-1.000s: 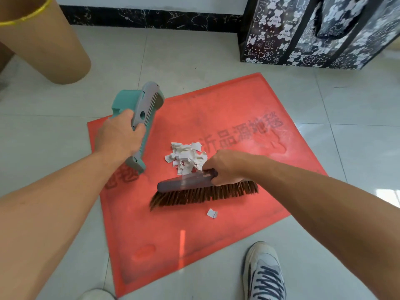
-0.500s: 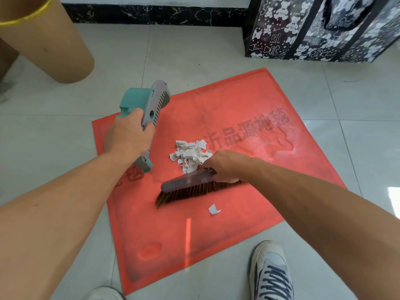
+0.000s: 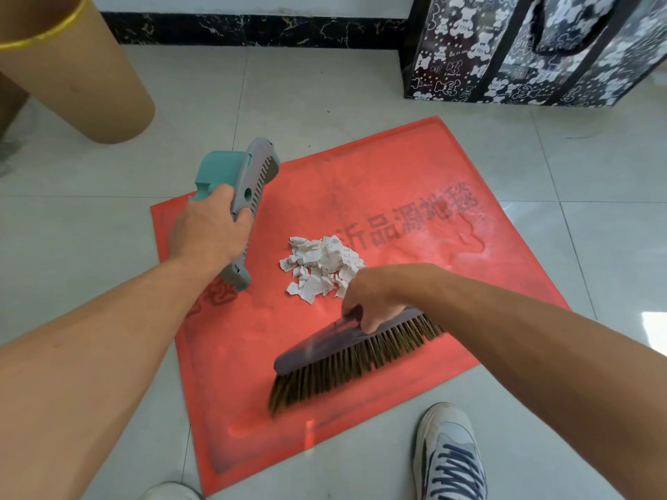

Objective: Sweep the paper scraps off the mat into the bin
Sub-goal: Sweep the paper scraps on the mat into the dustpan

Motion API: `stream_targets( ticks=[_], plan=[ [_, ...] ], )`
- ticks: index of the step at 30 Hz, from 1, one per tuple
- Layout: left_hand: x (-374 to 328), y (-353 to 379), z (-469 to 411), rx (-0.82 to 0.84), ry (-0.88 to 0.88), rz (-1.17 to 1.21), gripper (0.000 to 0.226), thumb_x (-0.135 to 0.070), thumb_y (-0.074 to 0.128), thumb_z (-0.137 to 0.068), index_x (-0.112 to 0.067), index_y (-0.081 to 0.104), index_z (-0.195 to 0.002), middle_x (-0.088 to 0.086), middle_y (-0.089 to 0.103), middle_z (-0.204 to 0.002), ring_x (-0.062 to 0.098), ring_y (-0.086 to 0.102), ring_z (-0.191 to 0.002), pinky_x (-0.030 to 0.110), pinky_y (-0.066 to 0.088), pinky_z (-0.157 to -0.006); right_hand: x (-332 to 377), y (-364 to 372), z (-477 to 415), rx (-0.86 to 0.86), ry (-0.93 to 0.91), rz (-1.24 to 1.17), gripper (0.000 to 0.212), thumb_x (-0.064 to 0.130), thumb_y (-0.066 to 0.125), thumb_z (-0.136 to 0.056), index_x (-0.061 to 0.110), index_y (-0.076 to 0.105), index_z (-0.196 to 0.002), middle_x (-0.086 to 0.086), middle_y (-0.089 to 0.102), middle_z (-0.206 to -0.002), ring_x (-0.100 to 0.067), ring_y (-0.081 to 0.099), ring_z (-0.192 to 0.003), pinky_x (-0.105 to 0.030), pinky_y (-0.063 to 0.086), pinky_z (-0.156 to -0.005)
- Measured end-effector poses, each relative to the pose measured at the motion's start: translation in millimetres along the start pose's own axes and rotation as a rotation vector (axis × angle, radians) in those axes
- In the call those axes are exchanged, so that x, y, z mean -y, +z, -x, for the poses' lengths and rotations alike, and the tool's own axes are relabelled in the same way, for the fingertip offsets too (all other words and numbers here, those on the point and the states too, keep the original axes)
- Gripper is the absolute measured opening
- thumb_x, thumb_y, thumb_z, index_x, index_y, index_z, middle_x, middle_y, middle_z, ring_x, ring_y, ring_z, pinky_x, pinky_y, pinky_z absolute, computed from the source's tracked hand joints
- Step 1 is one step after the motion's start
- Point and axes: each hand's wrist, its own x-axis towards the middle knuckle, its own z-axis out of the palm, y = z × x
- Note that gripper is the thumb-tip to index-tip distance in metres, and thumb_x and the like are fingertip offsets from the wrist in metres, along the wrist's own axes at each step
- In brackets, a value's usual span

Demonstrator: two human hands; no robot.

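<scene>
A red mat point(image 3: 415, 182) lies on the tiled floor. A pile of white paper scraps point(image 3: 321, 267) sits near its middle. My left hand point(image 3: 207, 229) grips a teal and grey dustpan point(image 3: 238, 182), held on edge at the mat's left side, left of the pile. My right hand point(image 3: 371, 301) grips a hand brush point(image 3: 346, 355) with a grey back and brown bristles, lifted and tilted over the mat's near part, below the pile. The single stray scrap seen earlier is hidden by the brush.
A brown cardboard cylinder point(image 3: 72, 74) with a yellow band stands at the far left. A black bag with white bear print point(image 3: 523, 48) stands at the far right by the wall. A shoe point(image 3: 451, 456) rests on the floor near the mat's front edge; another shoe tip point(image 3: 169, 492) shows lower left.
The brush has pulled back toward me and to the right, away from the pile, and now covers the stray scrap. The dustpan stays about where it was.
</scene>
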Motion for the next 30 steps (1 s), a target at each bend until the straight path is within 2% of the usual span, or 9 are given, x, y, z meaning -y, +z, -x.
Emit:
stream_targets(
  ticks=[2, 5, 9, 13, 18, 22, 24, 27, 30],
  plan=[
    [-1, 0, 1, 0.003, 0.0, -0.007, 0.024, -0.04, 0.047, -0.093, -0.017, 0.043, -0.085, 0.013, 0.058, -0.081, 0.035, 0.053, -0.072, 0.035, 0.037, -0.056, -1, 12, -6, -0.018, 0.021, 0.051, 0.009, 0.022, 0.061, -0.087, 0.024, 0.063, -0.095, 0.01, 0.049, -0.072, -0.015, 0.049, -0.073, -0.028, 0.045, -0.062],
    [-2, -1, 3, 0.004, 0.001, -0.013, 0.023, -0.038, 0.046, -0.094, -0.017, 0.042, -0.086, 0.013, 0.056, -0.081, 0.034, 0.051, -0.072, 0.034, 0.035, -0.056, -7, 20, -12, -0.184, 0.082, 0.026, 0.007, 0.017, 0.059, -0.086, 0.021, 0.063, -0.091, 0.007, 0.047, -0.069, -0.019, 0.051, -0.072, -0.026, 0.038, -0.05],
    [-2, -3, 5, 0.001, 0.002, 0.009, 0.023, -0.037, 0.045, -0.093, -0.015, 0.042, -0.085, 0.013, 0.056, -0.08, 0.034, 0.05, -0.071, 0.035, 0.034, -0.057, -17, 7, -13, -0.384, 0.178, -0.03, 0.007, 0.011, 0.055, -0.082, 0.017, 0.052, -0.08, 0.003, 0.041, -0.064, -0.025, 0.046, -0.068, -0.03, 0.029, -0.047],
    [0, -5, 6, 0.001, -0.01, 0.018, 0.025, -0.036, 0.045, -0.093, -0.013, 0.042, -0.085, 0.015, 0.055, -0.078, 0.035, 0.05, -0.072, 0.037, 0.036, -0.06, -25, -10, -6, -0.498, 0.221, -0.094, 0.009, 0.014, 0.057, -0.081, 0.016, 0.05, -0.076, 0.0, 0.045, -0.064, -0.025, 0.048, -0.063, -0.03, 0.033, -0.046],
    [9, -14, 4, -0.004, -0.024, 0.003, 0.026, -0.036, 0.046, -0.094, -0.011, 0.044, -0.086, 0.016, 0.056, -0.077, 0.037, 0.051, -0.074, 0.04, 0.042, -0.063, -21, -19, 5, -0.382, 0.169, -0.083, 0.016, 0.016, 0.058, -0.08, 0.02, 0.048, -0.068, 0.0, 0.051, -0.066, -0.017, 0.046, -0.06, -0.033, 0.04, -0.053],
    [13, -15, 4, 0.001, -0.033, 0.004, 0.026, -0.036, 0.046, -0.094, -0.011, 0.046, -0.088, 0.016, 0.057, -0.08, 0.036, 0.052, -0.074, 0.04, 0.042, -0.063, -9, -4, 8, -0.046, 0.095, -0.1, 0.008, 0.019, 0.061, -0.086, 0.027, 0.057, -0.086, 0.009, 0.056, -0.076, -0.009, 0.05, -0.069, -0.028, 0.047, -0.067],
    [10, -15, 5, 0.007, -0.017, -0.008, 0.026, -0.035, 0.047, -0.094, -0.01, 0.046, -0.089, 0.016, 0.056, -0.08, 0.036, 0.05, -0.073, 0.039, 0.04, -0.062, -6, 13, 5, 0.031, 0.096, -0.102, 0.005, 0.021, 0.063, -0.087, 0.02, 0.063, -0.093, 0.007, 0.059, -0.08, -0.01, 0.053, -0.072, -0.03, 0.05, -0.075],
    [6, -15, 6, 0.01, -0.001, -0.014, 0.026, -0.035, 0.047, -0.096, -0.009, 0.047, -0.09, 0.015, 0.055, -0.08, 0.035, 0.049, -0.072, 0.038, 0.038, -0.061, -10, 31, -1, -0.011, 0.132, -0.078, 0.008, 0.019, 0.062, -0.087, 0.014, 0.065, -0.093, 0.002, 0.059, -0.081, -0.014, 0.051, -0.069, -0.032, 0.05, -0.071],
    [4, -13, 6, 0.0, 0.008, -0.019, 0.026, -0.035, 0.047, -0.096, -0.01, 0.045, -0.089, 0.014, 0.054, -0.079, 0.034, 0.049, -0.072, 0.037, 0.037, -0.061, -18, 29, -5, -0.233, 0.157, -0.026, 0.006, 0.014, 0.058, -0.084, 0.02, 0.056, -0.082, 0.005, 0.047, -0.068, -0.021, 0.049, -0.068, -0.027, 0.039, -0.053]
  ],
)
